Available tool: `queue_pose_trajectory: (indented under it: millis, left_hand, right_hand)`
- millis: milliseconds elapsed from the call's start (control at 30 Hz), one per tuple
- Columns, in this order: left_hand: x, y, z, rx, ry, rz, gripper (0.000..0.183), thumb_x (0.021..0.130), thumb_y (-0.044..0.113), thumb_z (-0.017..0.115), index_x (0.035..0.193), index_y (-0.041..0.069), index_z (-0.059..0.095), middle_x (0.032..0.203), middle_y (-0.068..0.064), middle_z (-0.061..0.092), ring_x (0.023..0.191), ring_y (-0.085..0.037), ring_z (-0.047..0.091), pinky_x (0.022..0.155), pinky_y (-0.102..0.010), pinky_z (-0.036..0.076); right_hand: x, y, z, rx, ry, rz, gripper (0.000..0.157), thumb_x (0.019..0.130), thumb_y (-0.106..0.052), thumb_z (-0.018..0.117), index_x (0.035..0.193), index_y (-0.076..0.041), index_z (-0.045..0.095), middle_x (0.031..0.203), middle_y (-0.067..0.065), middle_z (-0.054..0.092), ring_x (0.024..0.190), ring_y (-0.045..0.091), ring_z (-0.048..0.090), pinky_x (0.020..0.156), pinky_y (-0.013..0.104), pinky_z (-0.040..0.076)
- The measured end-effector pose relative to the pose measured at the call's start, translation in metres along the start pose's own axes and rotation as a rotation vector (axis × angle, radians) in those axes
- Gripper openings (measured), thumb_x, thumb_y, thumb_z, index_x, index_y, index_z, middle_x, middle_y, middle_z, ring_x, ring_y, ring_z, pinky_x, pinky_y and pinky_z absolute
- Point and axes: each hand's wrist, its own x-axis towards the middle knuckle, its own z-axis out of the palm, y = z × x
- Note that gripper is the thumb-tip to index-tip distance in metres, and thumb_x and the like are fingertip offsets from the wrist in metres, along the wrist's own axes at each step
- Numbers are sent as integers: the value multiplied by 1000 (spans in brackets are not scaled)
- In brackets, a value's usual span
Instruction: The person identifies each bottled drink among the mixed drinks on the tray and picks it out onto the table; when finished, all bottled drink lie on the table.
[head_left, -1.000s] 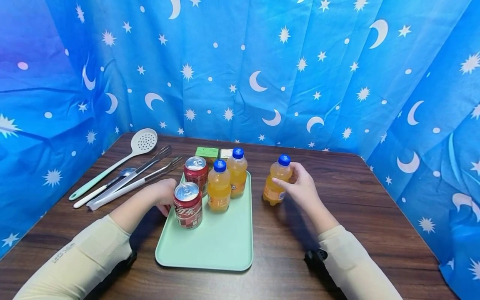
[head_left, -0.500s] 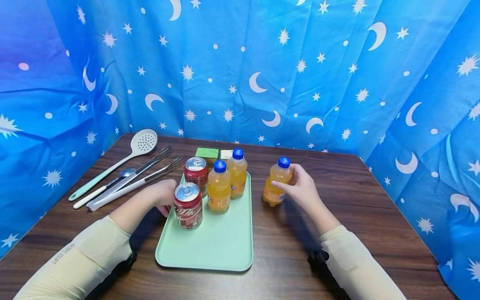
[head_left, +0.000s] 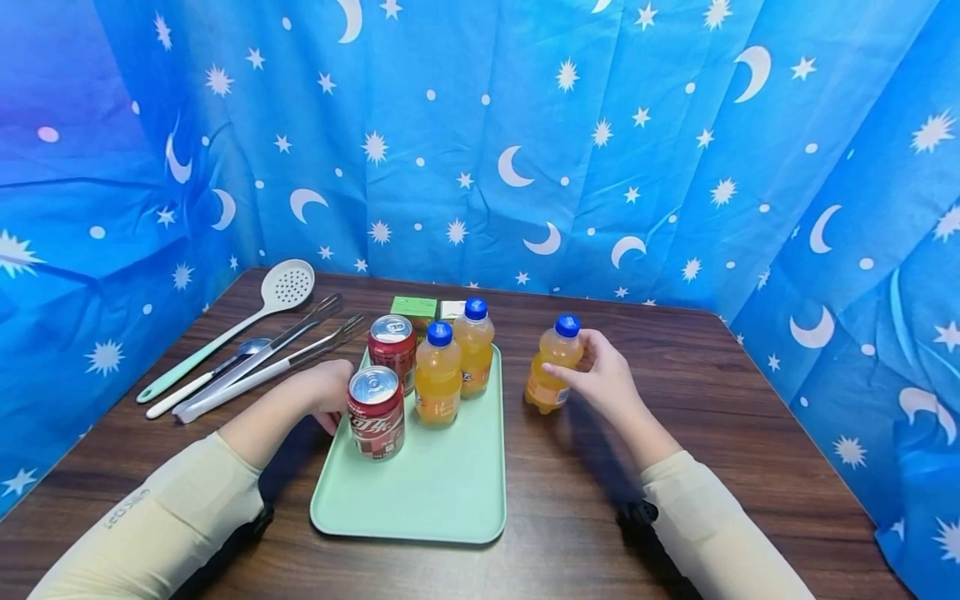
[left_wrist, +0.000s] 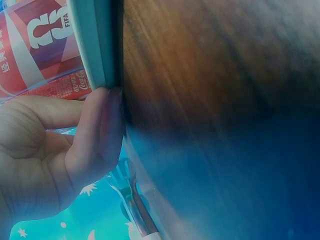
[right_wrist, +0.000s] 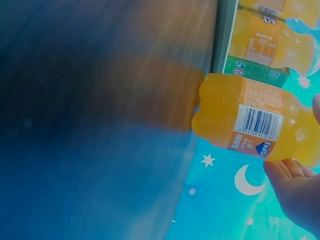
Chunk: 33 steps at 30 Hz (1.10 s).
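My right hand (head_left: 604, 372) holds a small bottle of orange soda (head_left: 551, 379) with a blue cap, thumb on the near side and fingers behind. The bottle is upright, close over the table right of the tray; its barcode label (right_wrist: 260, 120) shows in the right wrist view. At the left rim of the pale green tray (head_left: 442, 500), my left hand (head_left: 326, 392) grips the edge with bent fingers (left_wrist: 92, 130). On the tray stand two red cola cans, the nearer can (head_left: 377, 425) and the farther can (head_left: 393, 346), plus two more orange soda bottles (head_left: 438, 379).
Behind the tray are a green box (head_left: 415, 307) and a small whitish-topped box (head_left: 453, 308). On the left of the wooden table (head_left: 720, 392) lie a slotted skimmer (head_left: 288, 284), metal tongs (head_left: 262, 375) and a white-handled spoon (head_left: 183, 393). A star-patterned blue curtain (head_left: 480, 125) surrounds the table.
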Motion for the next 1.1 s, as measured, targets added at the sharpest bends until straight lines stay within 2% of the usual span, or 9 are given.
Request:
queue_pose_trajectory:
  millis: [433, 767, 933, 1100]
  left_hand:
    - [-2, 3, -1, 24, 0, -7, 14, 81, -3, 63, 92, -6, 55, 77, -18, 60, 58, -28, 64, 50, -36, 59]
    - [-1, 3, 0, 30, 0, -11, 13, 82, 0, 63, 91, -6, 56, 76, -17, 60, 57, -28, 64, 50, -36, 59]
    - [-1, 3, 0, 16, -7, -13, 17, 81, -2, 64, 95, -6, 55, 80, -17, 60, 59, -28, 64, 50, -36, 59]
    - [-1, 2, 0, 25, -5, -6, 15, 81, -1, 64, 93, -7, 56, 79, -17, 60, 58, -29, 64, 50, -36, 59]
  right_hand:
    - [-1, -4, -4, 21, 36, -5, 72, 73, -44, 78, 126, -9, 45, 117, 9, 55, 113, 27, 54, 97, 46, 47]
    - [1, -11, -14, 28, 59, -5, 73, 73, -42, 79, 128, -6, 45, 119, 13, 56, 116, 30, 52, 100, 47, 45]
    - [2, -15, -19, 40, 70, -21, 75, 74, -41, 79, 128, -3, 44, 120, 14, 57, 117, 30, 52, 100, 46, 45]
    - [1, -16, -22, 62, 81, -45, 75, 73, -39, 79, 128, -2, 44, 121, 15, 57, 116, 30, 53, 101, 45, 43]
